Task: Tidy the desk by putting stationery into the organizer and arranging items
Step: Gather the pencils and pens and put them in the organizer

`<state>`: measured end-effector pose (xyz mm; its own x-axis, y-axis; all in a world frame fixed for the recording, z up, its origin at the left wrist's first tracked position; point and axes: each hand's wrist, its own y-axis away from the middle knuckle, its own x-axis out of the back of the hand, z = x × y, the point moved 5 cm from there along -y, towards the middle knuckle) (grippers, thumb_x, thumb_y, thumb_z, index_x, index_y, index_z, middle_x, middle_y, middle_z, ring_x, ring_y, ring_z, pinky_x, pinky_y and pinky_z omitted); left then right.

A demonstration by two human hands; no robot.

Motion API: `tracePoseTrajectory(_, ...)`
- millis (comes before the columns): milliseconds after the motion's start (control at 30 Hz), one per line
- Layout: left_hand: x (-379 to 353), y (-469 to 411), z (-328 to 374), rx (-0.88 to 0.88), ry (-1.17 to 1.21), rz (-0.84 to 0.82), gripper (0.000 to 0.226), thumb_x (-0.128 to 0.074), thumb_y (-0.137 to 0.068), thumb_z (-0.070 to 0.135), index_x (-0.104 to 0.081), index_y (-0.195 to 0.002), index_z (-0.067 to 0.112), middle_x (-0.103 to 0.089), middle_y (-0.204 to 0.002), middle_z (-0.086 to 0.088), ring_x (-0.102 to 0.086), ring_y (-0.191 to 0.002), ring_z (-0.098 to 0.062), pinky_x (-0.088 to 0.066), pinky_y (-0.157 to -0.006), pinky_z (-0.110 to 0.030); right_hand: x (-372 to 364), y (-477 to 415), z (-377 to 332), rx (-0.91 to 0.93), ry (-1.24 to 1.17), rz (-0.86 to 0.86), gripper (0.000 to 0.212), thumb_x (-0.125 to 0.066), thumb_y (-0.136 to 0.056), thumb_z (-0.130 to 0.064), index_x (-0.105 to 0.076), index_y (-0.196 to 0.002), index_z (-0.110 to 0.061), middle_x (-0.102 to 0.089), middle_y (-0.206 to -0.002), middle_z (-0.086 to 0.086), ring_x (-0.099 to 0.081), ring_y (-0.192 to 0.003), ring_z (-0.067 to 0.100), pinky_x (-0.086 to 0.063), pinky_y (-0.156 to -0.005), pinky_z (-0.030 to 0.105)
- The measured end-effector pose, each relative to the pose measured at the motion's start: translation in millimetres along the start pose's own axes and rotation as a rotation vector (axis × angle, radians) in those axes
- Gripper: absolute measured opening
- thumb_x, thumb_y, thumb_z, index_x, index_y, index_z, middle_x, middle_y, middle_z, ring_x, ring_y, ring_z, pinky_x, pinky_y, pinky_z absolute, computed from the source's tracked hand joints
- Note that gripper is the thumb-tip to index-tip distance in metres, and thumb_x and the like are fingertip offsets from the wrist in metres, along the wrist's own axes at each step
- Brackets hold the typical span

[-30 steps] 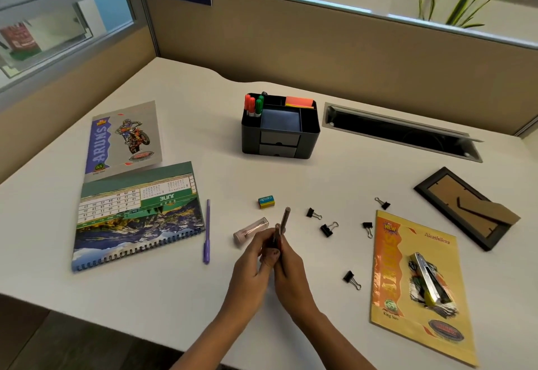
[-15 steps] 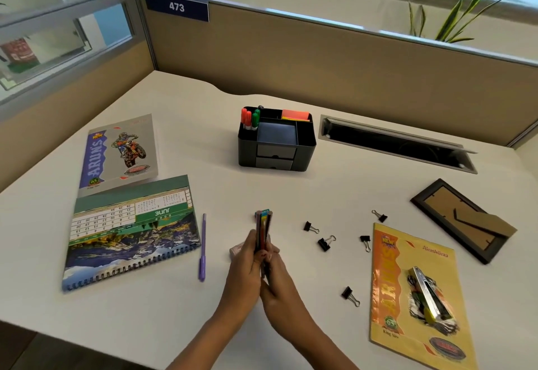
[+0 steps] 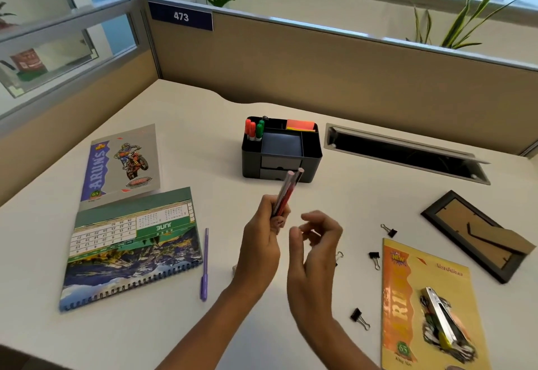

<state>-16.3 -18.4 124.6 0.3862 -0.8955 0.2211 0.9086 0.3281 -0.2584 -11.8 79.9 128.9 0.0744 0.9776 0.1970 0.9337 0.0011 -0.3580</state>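
Pencils (image 3: pixel 286 192) — a small bundle, pinched at the lower ends by the left hand (image 3: pixel 260 248), tips angled up toward the black organizer (image 3: pixel 281 152) just beyond. Right hand (image 3: pixel 313 253) beside it, empty, fingers loosely curled and apart. Judgement: light, stiff, smooth-sided sticks; likely to slide against each other, so grip mid-shaft with all fingers wrapped. Exact count unclear — motion blur. Item on the desk (image 3: pixel 203 113) behind the left wrist is hidden; one binder clip (image 3: pixel 339 256) mostly covered by the right hand.

A black plastic desk organizer (image 3: pixel 281 163) is set at frame centre, a spiral-bound calendar (image 3: pixel 132 248) lower left, a dark picture frame (image 3: pixel 477 235) right.
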Motion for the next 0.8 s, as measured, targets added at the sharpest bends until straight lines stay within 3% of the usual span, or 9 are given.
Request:
tracePoseTrajectory(67, -2, -6, -5, -0.011, 0.002, -0.076, 0.019, -0.040, -0.092, 0.033, -0.042, -0.111, 0.037, -0.059, -0.103, 0.023, -0.060, -0.099, 0.005, -0.047, -0.083, -0.009, -4, -20, -4, 0.008, -0.030, -0.137, 0.021, -0.052, -0.094, -0.026, -0.047, -0.114, -0.024, -0.056, -0.108, -0.009, -0.057, -0.098, 0.012, -0.046, -0.081, 0.014)
tracePoseTrajectory(167, -6, -14, -15, -0.005, 0.019, -0.176, 0.039, -0.033, -0.089, 0.048, -0.035, -0.125, 0.033, -0.053, -0.112, 0.033, -0.058, -0.104, 0.011, -0.047, -0.087, -0.012, -12, -45, 2, -0.020, 0.048, -0.318, 0.021, -0.056, -0.092, -0.030, -0.054, -0.111, -0.019, -0.062, -0.098, -0.004, -0.062, -0.090, 0.012, -0.053, -0.077, 0.021)
tracePoseTrajectory(267, -6, -22, -24, 0.009, -0.016, -0.243, 0.043, -0.033, -0.091, 0.039, -0.026, -0.133, 0.038, -0.042, -0.119, 0.037, -0.052, -0.102, 0.019, -0.041, -0.090, -0.006, -17, -66, 15, -0.075, 0.111, -0.455, 0.016, -0.062, -0.089, -0.021, -0.061, -0.102, -0.013, -0.067, -0.093, 0.000, -0.065, -0.086, 0.014, -0.057, -0.079, 0.034)
tracePoseTrajectory(333, -5, -27, -30, 0.031, -0.028, -0.267, 0.046, -0.032, -0.091, 0.036, -0.021, -0.136, 0.042, -0.039, -0.123, 0.035, -0.050, -0.104, 0.015, -0.039, -0.091, -0.005, -19, -75, 21, -0.089, 0.099, -0.521, 0.017, -0.065, -0.086, -0.020, -0.064, -0.099, -0.010, -0.069, -0.093, 0.001, -0.066, -0.086, 0.017, -0.057, -0.080, 0.037)
tracePoseTrajectory(533, -7, -42, -50, 0.039, -0.078, -0.266, 0.052, -0.031, -0.096, 0.036, -0.005, -0.138, 0.052, -0.039, -0.125, 0.035, -0.048, -0.115, 0.006, -0.038, -0.089, -0.003, -27, -87, 29, -0.037, 0.104, -0.488, 0.012, -0.067, -0.084, -0.014, -0.069, -0.095, -0.008, -0.069, -0.089, 0.001, -0.066, -0.081, 0.013, -0.057, -0.078, 0.027)
tracePoseTrajectory(633, -6, -49, -61, 0.038, -0.112, -0.271, 0.053, -0.030, -0.092, 0.053, -0.004, -0.137, 0.061, -0.042, -0.129, 0.031, -0.049, -0.119, 0.001, -0.039, -0.097, -0.013, -29, -94, 32, -0.016, 0.095, -0.470, 0.008, -0.068, -0.084, -0.011, -0.069, -0.092, -0.011, -0.069, -0.087, -0.001, -0.067, -0.080, 0.012, -0.057, -0.077, 0.024)
tracePoseTrajectory(733, 3, -56, -78, 0.034, -0.212, -0.226, 0.063, -0.024, -0.085, 0.072, -0.002, -0.141, 0.054, -0.031, -0.131, 0.041, -0.036, -0.118, 0.019, -0.029, -0.097, -0.002, -27, -110, 26, 0.032, 0.078, -0.437, 0.012, -0.068, -0.083, -0.008, -0.065, -0.089, -0.018, -0.067, -0.085, -0.005, -0.065, -0.081, 0.009, -0.056, -0.073, 0.021)
tracePoseTrajectory(800, 11, -64, -99, 0.082, -0.296, -0.158, 0.066, -0.020, -0.086, 0.069, -0.008, -0.146, 0.041, -0.029, -0.143, 0.026, -0.028, -0.129, 0.010, -0.027, -0.105, -0.012, -25, -128, 21, 0.056, 0.059, -0.392, 0.014, -0.067, -0.083, -0.006, -0.064, -0.089, -0.018, -0.067, -0.086, -0.004, -0.065, -0.081, 0.009, -0.055, -0.070, 0.020)
